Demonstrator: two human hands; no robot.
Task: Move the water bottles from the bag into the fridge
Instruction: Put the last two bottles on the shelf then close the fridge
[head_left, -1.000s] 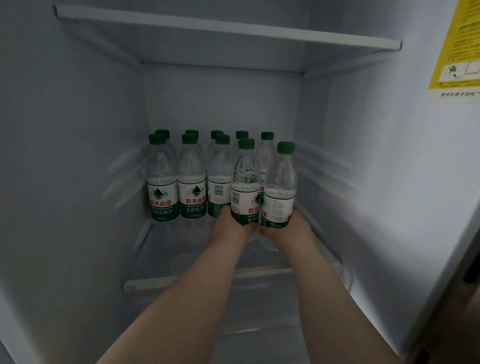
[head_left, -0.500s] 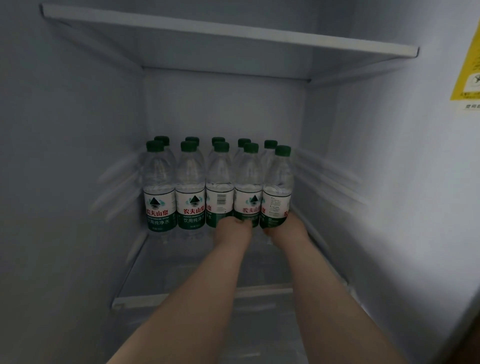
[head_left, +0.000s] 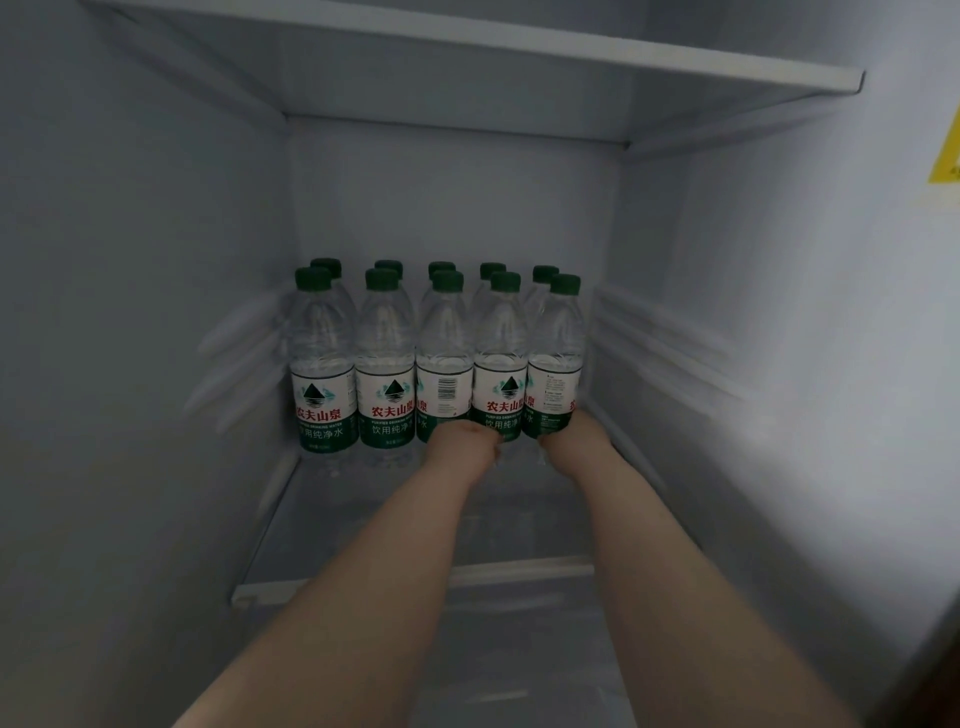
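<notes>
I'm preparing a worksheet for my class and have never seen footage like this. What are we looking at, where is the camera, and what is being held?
No machine here: a person's bare arms, filmed by a head-worn camera looking down into a fridge. Ten green-capped water bottles stand in two rows on the glass shelf. The left hand grips the base of the fourth front bottle from the left, the right hand the rightmost front bottle; fingers are mostly hidden.

Far end blocked, near free
I see bottles packed L-to-R at back; shelf front open.
</notes>
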